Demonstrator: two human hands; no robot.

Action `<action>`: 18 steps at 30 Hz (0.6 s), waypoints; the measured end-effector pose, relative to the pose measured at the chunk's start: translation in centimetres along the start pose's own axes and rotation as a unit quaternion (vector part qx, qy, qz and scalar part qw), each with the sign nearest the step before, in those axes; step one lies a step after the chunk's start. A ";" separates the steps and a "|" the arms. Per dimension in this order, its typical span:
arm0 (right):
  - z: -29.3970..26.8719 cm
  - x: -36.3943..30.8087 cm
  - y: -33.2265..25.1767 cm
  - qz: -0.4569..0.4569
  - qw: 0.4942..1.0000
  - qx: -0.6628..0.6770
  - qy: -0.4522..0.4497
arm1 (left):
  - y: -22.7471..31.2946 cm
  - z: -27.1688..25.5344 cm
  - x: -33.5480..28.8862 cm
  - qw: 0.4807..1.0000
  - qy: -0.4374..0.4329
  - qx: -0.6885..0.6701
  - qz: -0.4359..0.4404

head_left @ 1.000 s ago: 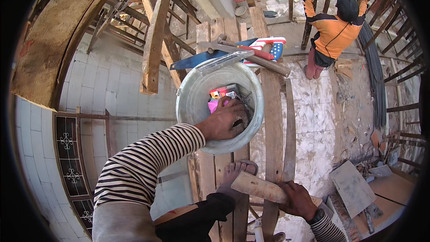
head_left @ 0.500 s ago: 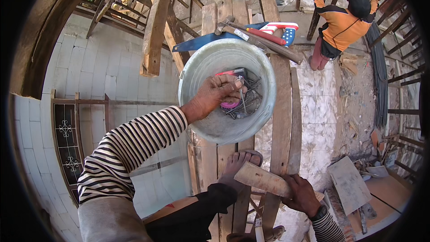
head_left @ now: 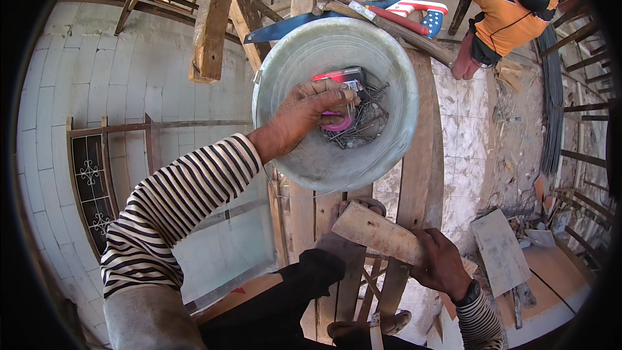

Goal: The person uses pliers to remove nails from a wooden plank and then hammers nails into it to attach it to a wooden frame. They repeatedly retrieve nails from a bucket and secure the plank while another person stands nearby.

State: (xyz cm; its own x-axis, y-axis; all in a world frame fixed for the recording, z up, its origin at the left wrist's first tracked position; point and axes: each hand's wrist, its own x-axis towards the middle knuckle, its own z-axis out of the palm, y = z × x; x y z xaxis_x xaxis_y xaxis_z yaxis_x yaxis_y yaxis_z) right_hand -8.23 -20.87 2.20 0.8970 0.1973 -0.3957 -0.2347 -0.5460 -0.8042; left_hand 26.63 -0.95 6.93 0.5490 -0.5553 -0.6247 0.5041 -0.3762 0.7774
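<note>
A pale metal bucket [head_left: 400,94] stands on wooden planks in front of me. My left hand [head_left: 304,116] reaches over its rim from the left, thumb and fingers pinched together, with thin nails partly showing between them. Below the hand, loose nails [head_left: 370,107] lie in the bucket beside a pink ring-shaped thing [head_left: 338,124] and a red and black item [head_left: 350,74], both partly covered by the hand. At lower right, my right hand [head_left: 444,266] grips one end of a short wooden board [head_left: 379,232], which slants up to the left over my foot.
Behind the bucket lie a blue-bladed handsaw [head_left: 291,28] and a hammer [head_left: 395,29]. A wooden beam [head_left: 214,32] juts in at upper left. A person in orange [head_left: 505,23] works at upper right. Planks and boards [head_left: 502,253] are at lower right.
The view has shifted, and the bucket now appears larger and higher. My left hand stays pinched over the bucket, its fingers turned slightly. My right hand still grips the board.
</note>
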 end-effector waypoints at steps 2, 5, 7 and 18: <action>0.2 0.2 0.0 0.000 1.000 -0.013 -0.003 | -0.2 -0.2 0.1 1.000 0.009 -0.012 -0.002; 0.5 0.3 0.0 -0.001 1.000 -0.027 0.001 | -0.1 -0.3 0.3 1.000 0.013 0.007 -0.007; 0.6 0.3 0.1 0.004 0.999 -0.035 0.004 | -0.1 -0.2 0.3 1.000 0.010 0.026 -0.009; 0.1 0.6 -0.6 0.006 1.000 -0.025 -0.002 | 0.0 -1.2 0.0 0.926 -0.017 0.355 0.129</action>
State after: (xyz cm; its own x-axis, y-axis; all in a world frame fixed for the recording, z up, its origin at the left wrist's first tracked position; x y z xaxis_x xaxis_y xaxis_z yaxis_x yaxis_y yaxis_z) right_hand -7.59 -20.34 2.42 0.8931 0.1931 -0.4064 -0.2260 -0.5885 -0.7762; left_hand 27.41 -0.01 6.81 0.5619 -0.7140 -0.4176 -0.2141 -0.6132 0.7604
